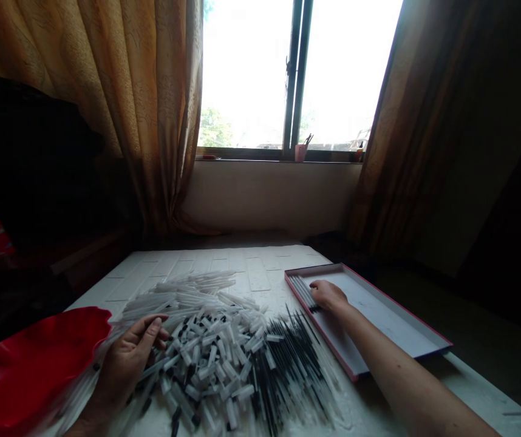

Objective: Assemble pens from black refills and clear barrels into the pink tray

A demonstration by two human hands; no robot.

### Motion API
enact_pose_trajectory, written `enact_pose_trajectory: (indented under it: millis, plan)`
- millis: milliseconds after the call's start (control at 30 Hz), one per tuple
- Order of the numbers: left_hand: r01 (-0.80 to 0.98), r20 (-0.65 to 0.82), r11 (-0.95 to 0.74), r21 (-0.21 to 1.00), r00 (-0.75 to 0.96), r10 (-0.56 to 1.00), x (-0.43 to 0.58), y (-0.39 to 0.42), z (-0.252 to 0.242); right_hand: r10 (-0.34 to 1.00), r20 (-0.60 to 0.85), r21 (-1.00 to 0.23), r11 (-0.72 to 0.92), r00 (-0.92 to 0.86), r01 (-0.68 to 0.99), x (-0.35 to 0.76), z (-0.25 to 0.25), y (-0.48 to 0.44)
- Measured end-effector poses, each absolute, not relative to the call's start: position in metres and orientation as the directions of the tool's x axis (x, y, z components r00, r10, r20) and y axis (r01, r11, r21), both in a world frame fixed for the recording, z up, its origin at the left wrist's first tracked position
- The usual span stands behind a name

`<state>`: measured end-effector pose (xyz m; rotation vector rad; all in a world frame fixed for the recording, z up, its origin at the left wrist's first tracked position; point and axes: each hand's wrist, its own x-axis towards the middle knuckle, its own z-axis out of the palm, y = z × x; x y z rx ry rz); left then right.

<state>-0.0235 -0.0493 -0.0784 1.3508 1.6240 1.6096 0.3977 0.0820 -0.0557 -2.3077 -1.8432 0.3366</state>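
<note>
A big heap of pen parts covers the white table (pixel 265 270): clear barrels (pixel 183 294) at the back, clear caps (pixel 224 352) in the middle, black ink refills (pixel 288 352) to the right. My left hand (pixel 128 358) rests on the heap's left side, fingers curled over clear barrels. My right hand (pixel 326 295) reaches into a flat grey tray with a pink rim (pixel 406 331), its fingers closed on a few assembled pens (pixel 303 290) laid along the tray's left edge.
A red wavy-edged plastic bowl (pixel 28 358) sits at the left front of the table. Behind the table are a bright window (pixel 297 73) and brown curtains (pixel 151 91). A small pink cup (pixel 300 152) stands on the sill. The floor at the right is dark.
</note>
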Motion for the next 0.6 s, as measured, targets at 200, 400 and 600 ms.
enact_pose_trajectory:
  millis: [200, 400, 600]
  plan:
    - [0.413, 0.36, -0.187, 0.892, -0.395, 0.845, -0.029, -0.048, -0.074, 0.986, 0.084, -0.272, -0.114, 0.142, 0.956, 0.387, -0.045, 0.068]
    - [0.521, 0.397, -0.164, 0.838, -0.375, 0.838, -0.029, -0.049, -0.077, 0.931, 0.353, -0.297, 0.202, -0.09, 0.933, 0.351, -0.042, 0.04]
    - [0.591, 0.435, -0.146, 0.794, -0.383, 0.815, -0.033, -0.047, -0.081, 0.846, 0.464, -0.306, 0.431, -0.263, 0.849, 0.329, -0.059, 0.008]
